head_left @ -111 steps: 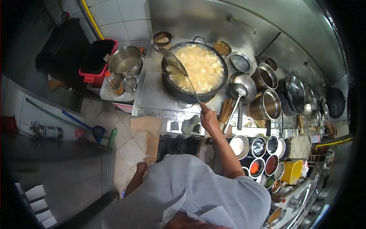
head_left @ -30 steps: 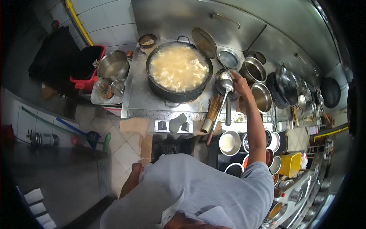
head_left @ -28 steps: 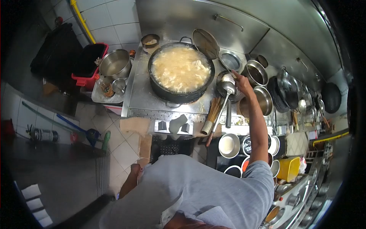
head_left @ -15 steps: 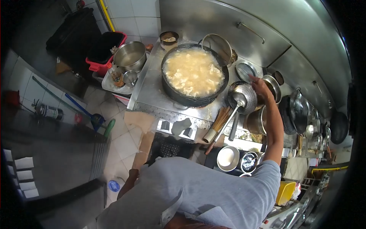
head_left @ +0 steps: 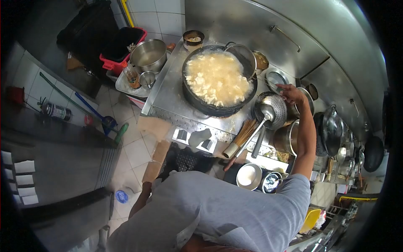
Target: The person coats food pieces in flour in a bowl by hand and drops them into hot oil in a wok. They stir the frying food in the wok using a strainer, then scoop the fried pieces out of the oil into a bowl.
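Observation:
On the stove, a large black wok (head_left: 197,103) holds pale pieces of food (head_left: 216,80) in bubbling, foamy oil. A round wire strainer (head_left: 242,59) tilts over the wok's far right rim. Its thin handle appears to run to my right hand (head_left: 292,94), whose fingers are curled around the end. Below that hand lies a perforated ladle (head_left: 275,111) with a solid ladle (head_left: 267,112) on top. A round metal pan (head_left: 276,77) sits just beyond the fingers. Low by my left side is my left hand (head_left: 146,187), its fingers mostly hidden.
A bamboo brush (head_left: 242,136) and a black handle lie at the stove's front right. A steel pot (head_left: 149,56) and a bottle (head_left: 131,75) stand on a side tray. Hanging woks (head_left: 329,130) line the right. A white bowl (head_left: 249,175) stands near my right elbow.
The strainer has shifted slightly toward me over the wok's right rim, along with my right hand. The view has turned a little. My left hand stays low.

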Available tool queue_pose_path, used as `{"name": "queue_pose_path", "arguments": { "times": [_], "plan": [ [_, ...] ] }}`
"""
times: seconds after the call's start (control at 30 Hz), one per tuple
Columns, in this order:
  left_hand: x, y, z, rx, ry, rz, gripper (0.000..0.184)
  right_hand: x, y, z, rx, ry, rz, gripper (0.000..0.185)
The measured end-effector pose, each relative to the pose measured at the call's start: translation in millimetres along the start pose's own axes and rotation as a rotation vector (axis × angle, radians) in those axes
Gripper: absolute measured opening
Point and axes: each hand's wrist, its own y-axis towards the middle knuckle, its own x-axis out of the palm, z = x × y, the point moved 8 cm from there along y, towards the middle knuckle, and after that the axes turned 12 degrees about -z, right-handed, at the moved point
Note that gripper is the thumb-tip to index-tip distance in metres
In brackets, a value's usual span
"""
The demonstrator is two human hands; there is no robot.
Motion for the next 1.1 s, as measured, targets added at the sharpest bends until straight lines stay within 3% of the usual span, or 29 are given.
{"name": "queue_pose_path", "arguments": {
  "times": [0.33, 0.5, 0.57, 0.63, 0.73, 0.83, 0.93, 1.1],
  "plan": [
    [-1, 4, 3, 0.015, 0.087, 0.021, 0.011, 48, 6, 25, 0.036, 0.328, -0.195, 0.052],
    [-6, 5, 0, 0.025, 0.132, 0.027, 0.010, 54, 2, 22, 0.034, 0.177, -0.063, 0.053],
    [-7, 7, 2, 0.031, 0.144, 0.032, 0.010, 69, -5, 21, 0.058, 0.414, -0.266, 0.052],
    [-11, 6, 2, 0.033, 0.155, 0.039, 0.009, 71, 4, 33, 0.104, 0.336, -0.183, 0.052],
    [-13, 11, -3, 0.044, 0.176, 0.040, 0.009, 106, 5, 31, 0.096, 0.521, -0.311, 0.056],
    [-23, 3, 5, 0.047, 0.198, 0.043, 0.008, 95, 10, 38, 0.004, 0.537, -0.261, 0.055],
    [-24, 1, 4, 0.053, 0.218, 0.046, 0.008, 150, 7, 16, 0.038, 0.714, -0.292, 0.053],
    [-22, 0, 3, 0.065, 0.256, 0.048, 0.007, 161, 20, 21, -0.037, 0.829, -0.272, 0.051]
  ]
}}
